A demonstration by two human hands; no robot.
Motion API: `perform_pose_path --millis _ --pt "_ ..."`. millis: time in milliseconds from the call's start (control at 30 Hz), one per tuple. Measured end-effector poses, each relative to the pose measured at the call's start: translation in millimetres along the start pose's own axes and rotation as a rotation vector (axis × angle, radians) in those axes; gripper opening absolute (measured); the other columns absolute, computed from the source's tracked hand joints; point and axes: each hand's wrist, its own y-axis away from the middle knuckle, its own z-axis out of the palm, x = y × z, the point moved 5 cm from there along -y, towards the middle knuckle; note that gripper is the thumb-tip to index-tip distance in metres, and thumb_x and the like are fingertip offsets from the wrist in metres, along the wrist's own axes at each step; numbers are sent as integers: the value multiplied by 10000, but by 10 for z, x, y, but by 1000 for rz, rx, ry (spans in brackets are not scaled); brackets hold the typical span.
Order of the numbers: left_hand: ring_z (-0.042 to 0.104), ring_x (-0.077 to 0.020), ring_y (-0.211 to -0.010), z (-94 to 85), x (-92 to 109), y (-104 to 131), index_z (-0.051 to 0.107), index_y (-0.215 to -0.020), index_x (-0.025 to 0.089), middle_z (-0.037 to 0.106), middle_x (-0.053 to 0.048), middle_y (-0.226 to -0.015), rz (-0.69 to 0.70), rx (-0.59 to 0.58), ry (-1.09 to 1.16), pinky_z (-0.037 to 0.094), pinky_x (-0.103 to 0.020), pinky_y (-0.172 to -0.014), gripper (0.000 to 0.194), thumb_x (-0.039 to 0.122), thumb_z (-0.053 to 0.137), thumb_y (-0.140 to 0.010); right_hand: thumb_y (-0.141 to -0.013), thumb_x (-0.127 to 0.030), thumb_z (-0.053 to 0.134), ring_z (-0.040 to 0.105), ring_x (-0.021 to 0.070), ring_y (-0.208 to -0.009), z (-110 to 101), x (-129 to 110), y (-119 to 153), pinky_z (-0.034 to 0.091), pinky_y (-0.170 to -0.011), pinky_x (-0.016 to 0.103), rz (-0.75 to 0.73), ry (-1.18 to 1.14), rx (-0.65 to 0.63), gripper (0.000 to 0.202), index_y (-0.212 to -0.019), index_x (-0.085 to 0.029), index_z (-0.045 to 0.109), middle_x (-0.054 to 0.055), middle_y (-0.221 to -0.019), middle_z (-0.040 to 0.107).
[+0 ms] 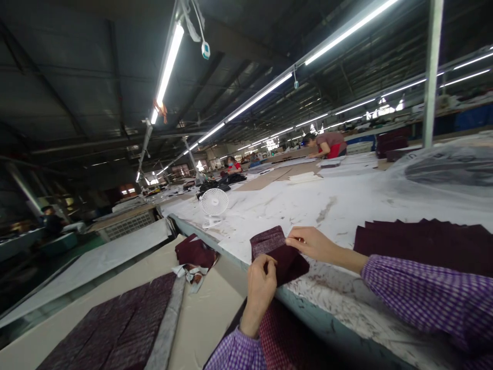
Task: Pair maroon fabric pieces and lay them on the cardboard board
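Both hands are at a small dark maroon fabric piece [287, 261], at the front edge of the white-covered table. My left hand [261, 281] pinches its near left side, thumb and fingertips together. At the far edge, my right hand [314, 242] has its thumb and fingers closed on the cloth. Beneath and behind that piece shows a greyer, speckled maroon fabric piece [267, 240]. To the right, partly behind my right sleeve, lies a stack of maroon fabric pieces [423, 241] with jagged, overlapping edges.
A white fan [214, 202] stands on the table [346, 198]. Lower left, maroon cloth panels [127, 318] and a maroon bundle [194, 252] with pale scraps lie on a beige surface. Clear plastic [450, 167] covers something at right. A co-worker [329, 144] bends over the table farther back.
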Motion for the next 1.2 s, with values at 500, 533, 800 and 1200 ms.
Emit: perform_pose_path --millis 500,533,800,1200 --pt "543 -213 -859 210 191 102 648 -754 203 656 -29 -846 274 -131 -314 412 -361 -784 52 224 621 -792 -850 -324 439 586 161 -653 69 126 -22 413 -603 252 92 -117 -13 307 -803 -156 691 51 -718 677" --pt "548 -207 -844 208 177 85 653 -730 199 664 -30 -829 251 -117 -277 414 -356 -779 96 197 591 -803 -850 -334 442 592 162 -657 67 136 -20 415 -606 251 108 -134 -12 307 -805 -155 688 51 -713 679" --pt "578 -157 -701 130 -85 -36 605 -543 174 648 -3 -659 -26 -51 112 420 -269 -667 274 176 471 -782 -904 -451 341 607 150 -643 -53 178 -27 453 -662 261 199 -345 192 436 -716 -167 613 38 -667 653" --pt "547 -109 -531 -764 -710 -252 556 -637 151 582 19 -584 -484 667 892 477 -247 -569 52 155 530 -682 -889 -315 468 580 240 -1030 412 44 139 406 -941 356 -267 218 -295 327 -1069 -130 670 129 -1106 652"
